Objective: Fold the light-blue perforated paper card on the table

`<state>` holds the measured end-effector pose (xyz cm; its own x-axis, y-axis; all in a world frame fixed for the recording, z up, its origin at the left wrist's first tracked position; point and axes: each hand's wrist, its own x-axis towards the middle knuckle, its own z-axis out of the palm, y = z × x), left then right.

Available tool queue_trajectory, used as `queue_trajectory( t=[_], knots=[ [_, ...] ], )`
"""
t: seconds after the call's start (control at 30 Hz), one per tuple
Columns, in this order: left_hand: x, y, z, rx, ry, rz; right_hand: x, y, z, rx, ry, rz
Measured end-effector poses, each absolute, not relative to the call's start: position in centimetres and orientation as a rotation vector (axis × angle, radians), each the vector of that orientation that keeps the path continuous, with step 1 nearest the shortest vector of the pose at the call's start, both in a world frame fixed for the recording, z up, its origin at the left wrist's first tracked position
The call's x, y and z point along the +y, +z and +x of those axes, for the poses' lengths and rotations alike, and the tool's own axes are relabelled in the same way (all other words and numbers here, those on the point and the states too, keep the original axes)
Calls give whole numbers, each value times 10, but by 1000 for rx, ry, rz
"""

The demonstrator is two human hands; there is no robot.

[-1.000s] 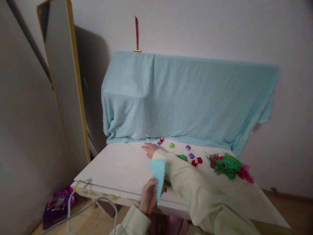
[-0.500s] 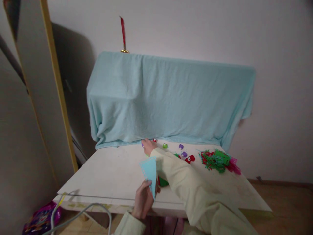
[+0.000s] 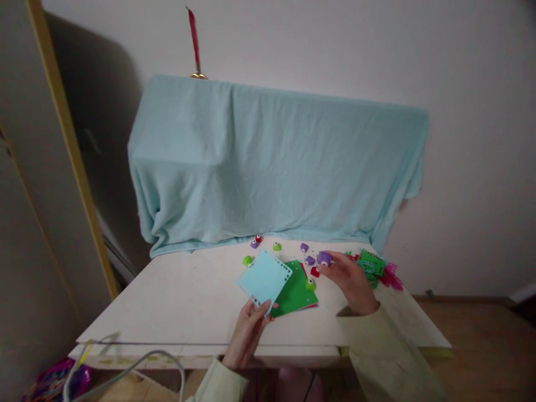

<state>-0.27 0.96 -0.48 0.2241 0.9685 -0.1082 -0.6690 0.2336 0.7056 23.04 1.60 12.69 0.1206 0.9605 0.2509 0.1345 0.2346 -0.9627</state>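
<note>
The light blue paper sheet (image 3: 264, 277), punched with small holes along its edges, is pinched at its near corner by the fingers of the left hand (image 3: 248, 330) and held tilted just above the worktop (image 3: 176, 301). Part of it overlaps a green sheet (image 3: 296, 292) that lies flat on a red one. The right hand (image 3: 347, 277) is closed around a small purple punch (image 3: 324, 258) at the fingertips, just right of the green sheet.

Other small punches, purple, green and red, are scattered in a loose row (image 3: 276, 246) behind the sheets, and a heap of green and pink paper scraps (image 3: 374, 267) sits near the worktop's far right corner.

The worktop is a pale, scuffed board. Its left half is bare, and its near edge runs just below the left wrist. At the back a light blue cloth (image 3: 268, 167) drapes over something bulky against the white wall, its hem resting on the board. A yellow-edged panel (image 3: 67, 145) leans at the left. A grey cable (image 3: 138, 363) loops below the near left corner, beside a purple packet (image 3: 58, 379) on the floor. Wooden floor shows to the right.
</note>
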Motion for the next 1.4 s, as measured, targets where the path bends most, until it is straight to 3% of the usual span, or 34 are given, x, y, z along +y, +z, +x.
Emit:
queue_trajectory(
  t=[0.53, 0.73, 1.4],
  knots=[
    [10, -3, 4, 943, 1081, 1229, 0, 42, 203, -1036, 1261, -982],
    [8, -5, 6, 1082, 1103, 1332, 1, -3, 190, -1056, 1237, -1009],
    [1, -12, 11, 1224, 1171, 1357, -1, -10, 194, -1104, 1389, -1019]
  ],
)
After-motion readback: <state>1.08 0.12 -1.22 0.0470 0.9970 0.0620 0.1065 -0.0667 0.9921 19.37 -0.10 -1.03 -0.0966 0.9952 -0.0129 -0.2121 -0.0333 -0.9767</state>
